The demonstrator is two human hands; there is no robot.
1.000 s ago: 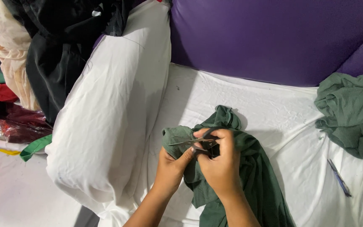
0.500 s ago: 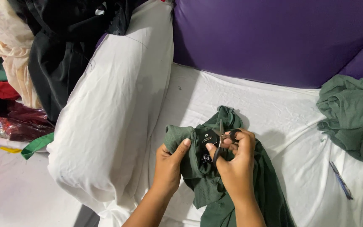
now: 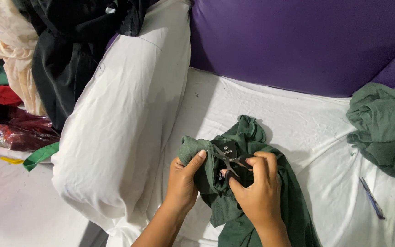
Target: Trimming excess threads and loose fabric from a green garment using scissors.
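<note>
Scissors (image 3: 227,160) opened since earlier; right hand (image 3: 257,192) grips them, left hand (image 3: 184,180) pinches green garment (image 3: 252,215).

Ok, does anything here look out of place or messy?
A blue pen lies loose on the white sheet near a crumpled green garment. Clothes are heaped untidily at upper left. Otherwise nothing looks damaged or spilled.

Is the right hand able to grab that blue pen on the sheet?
Probably yes, but not straight away. The right hand is busy holding small scissors at the green garment. The blue pen lies bare on the white sheet, with nothing between them.
</note>
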